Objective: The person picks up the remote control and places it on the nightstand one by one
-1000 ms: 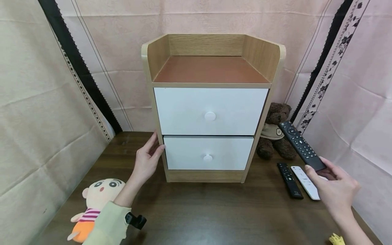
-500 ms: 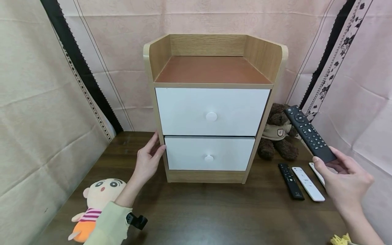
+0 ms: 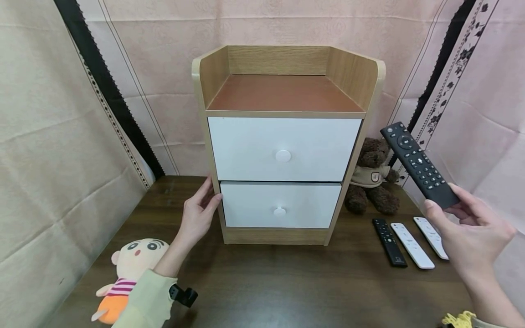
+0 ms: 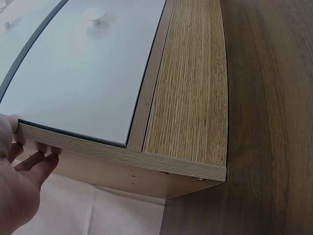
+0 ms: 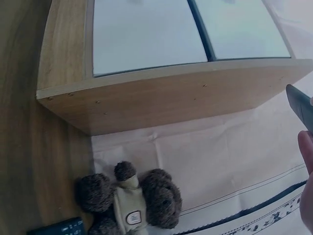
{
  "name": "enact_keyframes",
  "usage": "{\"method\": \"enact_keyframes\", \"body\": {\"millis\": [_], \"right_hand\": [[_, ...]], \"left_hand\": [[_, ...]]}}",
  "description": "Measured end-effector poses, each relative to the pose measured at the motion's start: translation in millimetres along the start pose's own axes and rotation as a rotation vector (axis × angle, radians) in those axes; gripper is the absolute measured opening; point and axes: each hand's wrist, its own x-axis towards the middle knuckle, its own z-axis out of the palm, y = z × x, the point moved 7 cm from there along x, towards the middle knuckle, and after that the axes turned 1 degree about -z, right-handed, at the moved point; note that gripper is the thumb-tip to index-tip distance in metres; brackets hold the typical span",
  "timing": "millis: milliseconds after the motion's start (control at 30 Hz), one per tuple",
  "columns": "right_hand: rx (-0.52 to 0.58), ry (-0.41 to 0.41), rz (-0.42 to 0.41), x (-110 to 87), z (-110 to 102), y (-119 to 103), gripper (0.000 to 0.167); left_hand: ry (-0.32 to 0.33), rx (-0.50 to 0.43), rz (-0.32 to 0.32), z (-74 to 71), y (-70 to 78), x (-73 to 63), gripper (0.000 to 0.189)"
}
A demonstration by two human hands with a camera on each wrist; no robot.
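A dark remote [image 3: 420, 165] held up to the right of the two-drawer cabinet [image 3: 284, 136], with the other hand on its left edge.
From where I stand, the right hand [image 3: 477, 230] pinches the remote's lower end between thumb and fingers, buttons facing up, its far end slanting toward the cabinet and well clear of the surface [image 3: 279, 282]. The left hand [image 3: 196, 217] holds the cabinet's left edge low down, thumb on the front, fingers bent against the side panel. On the surface to the right of the cabinet lie a black remote [image 3: 389, 243] and, farther out, two white remotes [image 3: 412, 245], side by side. A brown teddy bear [image 3: 371, 177] sits just beside the cabinet's right side; a doll in a striped top [image 3: 133, 266] lies in front of it to the left, partly behind the green sleeve [image 3: 147, 298].
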Motion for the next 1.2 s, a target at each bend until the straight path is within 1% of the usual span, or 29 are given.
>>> {"method": "enact_keyframes", "body": {"millis": [300,467,667,733,867,1067,1200], "right_hand": [[0.112,0.036,-0.05,6.9,8,-14,0.041],[0.168,0.033,-0.082,9.7,13,-21,0.041],[0.258,0.019,-0.087,12.7,22,-24,0.042],[0.269,0.015,-0.091,13.3,25,-26,0.042],[0.245,0.013,-0.105,13.8,33,-36,0.041],[0.241,-0.006,-0.121,15.8,48,-50,0.04],[0.171,-0.034,-0.148,18.9,59,-56,0.039]], "left_hand": [[0.001,-0.008,-0.002,0.8,-0.4,-0.2,0.058],[-0.004,-0.008,-0.007,1.3,-0.1,-0.1,0.058],[0.0,-0.008,-0.01,0.9,-0.7,-0.5,0.058],[-0.001,-0.006,-0.014,0.9,-0.5,-0.5,0.058],[-0.006,-0.003,-0.024,1.2,-1.3,-0.8,0.058],[-0.007,0.006,-0.022,1.1,-0.9,-0.7,0.058],[-0.004,0.007,-0.021,1.3,-0.2,-0.7,0.058]]}}
